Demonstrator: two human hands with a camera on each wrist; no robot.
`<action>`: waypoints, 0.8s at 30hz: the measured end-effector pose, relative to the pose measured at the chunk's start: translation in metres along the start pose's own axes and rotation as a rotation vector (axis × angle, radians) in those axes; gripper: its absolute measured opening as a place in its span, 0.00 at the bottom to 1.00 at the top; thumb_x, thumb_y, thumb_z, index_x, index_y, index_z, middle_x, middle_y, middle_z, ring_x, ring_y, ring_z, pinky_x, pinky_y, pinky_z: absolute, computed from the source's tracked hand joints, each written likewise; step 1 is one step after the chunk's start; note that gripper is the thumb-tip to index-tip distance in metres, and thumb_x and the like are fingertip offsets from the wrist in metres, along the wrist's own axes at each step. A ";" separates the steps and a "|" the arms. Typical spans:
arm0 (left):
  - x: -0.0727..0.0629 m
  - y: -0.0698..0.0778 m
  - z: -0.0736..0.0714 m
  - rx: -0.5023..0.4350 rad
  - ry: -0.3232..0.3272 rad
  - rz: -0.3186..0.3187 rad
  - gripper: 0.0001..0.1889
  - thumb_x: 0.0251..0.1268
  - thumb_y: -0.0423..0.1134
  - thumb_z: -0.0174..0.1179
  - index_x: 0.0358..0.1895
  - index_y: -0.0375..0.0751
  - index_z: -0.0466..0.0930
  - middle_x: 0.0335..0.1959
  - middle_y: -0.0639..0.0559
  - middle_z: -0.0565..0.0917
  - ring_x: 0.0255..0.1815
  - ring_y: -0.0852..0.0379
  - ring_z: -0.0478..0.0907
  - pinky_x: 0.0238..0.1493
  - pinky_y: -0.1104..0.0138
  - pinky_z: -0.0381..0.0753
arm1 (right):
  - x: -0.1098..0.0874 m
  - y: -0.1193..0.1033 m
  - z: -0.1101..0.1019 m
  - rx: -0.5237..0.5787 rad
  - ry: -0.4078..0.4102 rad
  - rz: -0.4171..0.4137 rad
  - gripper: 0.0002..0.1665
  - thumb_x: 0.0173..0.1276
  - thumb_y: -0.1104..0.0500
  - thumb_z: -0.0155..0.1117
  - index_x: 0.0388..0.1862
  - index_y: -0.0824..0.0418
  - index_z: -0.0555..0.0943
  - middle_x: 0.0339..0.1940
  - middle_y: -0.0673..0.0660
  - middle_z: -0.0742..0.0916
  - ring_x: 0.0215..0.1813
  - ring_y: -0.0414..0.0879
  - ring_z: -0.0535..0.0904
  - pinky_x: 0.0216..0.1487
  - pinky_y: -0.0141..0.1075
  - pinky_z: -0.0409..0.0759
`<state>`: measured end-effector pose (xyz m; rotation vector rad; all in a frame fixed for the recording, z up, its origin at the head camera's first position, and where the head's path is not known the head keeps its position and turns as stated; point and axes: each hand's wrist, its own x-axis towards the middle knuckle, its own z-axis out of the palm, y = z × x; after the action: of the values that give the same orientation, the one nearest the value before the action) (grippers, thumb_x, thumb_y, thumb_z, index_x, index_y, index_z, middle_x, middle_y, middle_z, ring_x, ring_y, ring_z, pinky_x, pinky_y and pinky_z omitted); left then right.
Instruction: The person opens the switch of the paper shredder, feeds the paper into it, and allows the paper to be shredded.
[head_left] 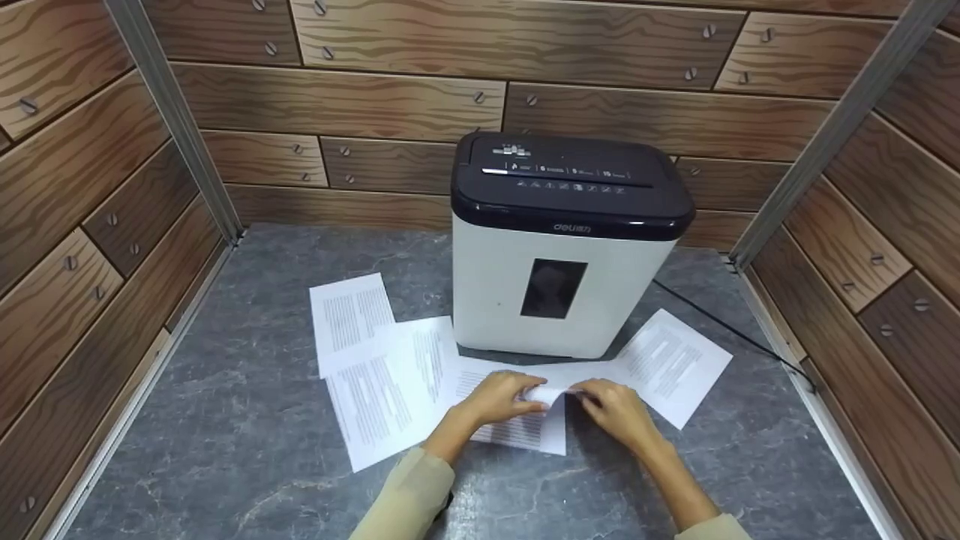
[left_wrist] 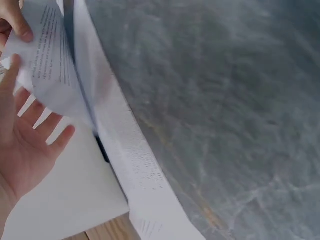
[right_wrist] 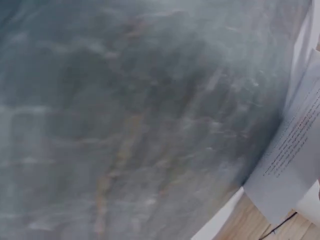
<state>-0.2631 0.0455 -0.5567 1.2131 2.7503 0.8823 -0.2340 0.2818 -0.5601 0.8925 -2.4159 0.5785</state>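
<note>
A printed sheet of paper [left_wrist: 50, 65] is raised and bent between my two hands, low in front of the shredder [head_left: 487, 285]. My left hand [head_left: 499, 397] pinches it at its left side; in the left wrist view that thumb lies at the paper's edge and the other fingers spread out below. My right hand [head_left: 615, 409] pinches the other side with thumb and fingertips. Beneath the hands lies another printed page [head_left: 517, 435]. From the right wrist view, part of a sheet [right_wrist: 295, 145] shows at the right edge, while most of the right hand is out of frame.
The white shredder with its black top [head_left: 570, 176] stands at the back, a dark window in its front. Overlapping printed pages [head_left: 375, 397] lie on the left, and one page [head_left: 671, 367] lies at the right. A black cord [head_left: 720, 322] runs to the right wall.
</note>
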 end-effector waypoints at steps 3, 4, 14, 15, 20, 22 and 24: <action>-0.001 0.004 -0.007 0.016 0.056 0.008 0.33 0.53 0.58 0.62 0.61 0.43 0.72 0.51 0.53 0.79 0.53 0.56 0.74 0.59 0.60 0.66 | 0.008 -0.002 -0.008 -0.010 0.054 0.003 0.16 0.43 0.73 0.69 0.33 0.59 0.83 0.30 0.51 0.85 0.33 0.47 0.81 0.29 0.40 0.79; -0.002 0.005 -0.009 -0.004 0.072 0.003 0.36 0.51 0.58 0.64 0.62 0.44 0.70 0.52 0.53 0.79 0.54 0.56 0.73 0.60 0.60 0.65 | 0.010 -0.003 -0.011 -0.008 0.067 0.003 0.17 0.43 0.73 0.69 0.33 0.59 0.84 0.31 0.52 0.85 0.33 0.47 0.81 0.30 0.41 0.79; -0.007 0.012 -0.025 -0.194 0.188 0.087 0.36 0.46 0.49 0.70 0.62 0.46 0.70 0.55 0.60 0.77 0.56 0.61 0.70 0.56 0.69 0.69 | 0.034 -0.015 -0.031 -0.039 0.151 0.056 0.15 0.43 0.72 0.70 0.32 0.59 0.84 0.28 0.54 0.85 0.30 0.48 0.81 0.26 0.44 0.78; -0.007 0.012 -0.025 -0.220 0.212 0.098 0.32 0.49 0.45 0.70 0.60 0.44 0.73 0.53 0.59 0.78 0.55 0.61 0.72 0.55 0.70 0.69 | 0.036 -0.017 -0.032 -0.037 0.154 0.059 0.15 0.44 0.72 0.70 0.32 0.58 0.84 0.28 0.53 0.85 0.31 0.48 0.81 0.26 0.44 0.78; -0.004 0.014 -0.024 -0.348 0.438 0.089 0.09 0.55 0.30 0.64 0.40 0.33 0.83 0.36 0.49 0.85 0.37 0.62 0.80 0.40 0.74 0.78 | 0.043 -0.022 -0.040 -0.011 0.163 0.046 0.14 0.45 0.72 0.70 0.32 0.59 0.84 0.29 0.54 0.85 0.33 0.50 0.81 0.30 0.44 0.79; -0.004 0.014 -0.025 -0.368 0.536 0.049 0.05 0.56 0.28 0.62 0.35 0.32 0.84 0.30 0.47 0.85 0.27 0.66 0.77 0.31 0.76 0.77 | 0.044 -0.022 -0.044 -0.015 0.174 0.046 0.14 0.45 0.71 0.71 0.32 0.60 0.84 0.29 0.54 0.85 0.32 0.50 0.81 0.30 0.44 0.79; -0.004 0.014 -0.028 -0.376 0.604 0.000 0.03 0.55 0.29 0.63 0.30 0.32 0.84 0.23 0.48 0.83 0.19 0.68 0.69 0.22 0.77 0.72 | 0.045 -0.020 -0.048 -0.021 0.191 0.055 0.13 0.45 0.70 0.71 0.32 0.61 0.84 0.28 0.55 0.85 0.30 0.51 0.81 0.30 0.45 0.78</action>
<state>-0.2568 0.0366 -0.5269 0.9975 2.7598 1.9292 -0.2355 0.2726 -0.4916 0.7296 -2.2756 0.6272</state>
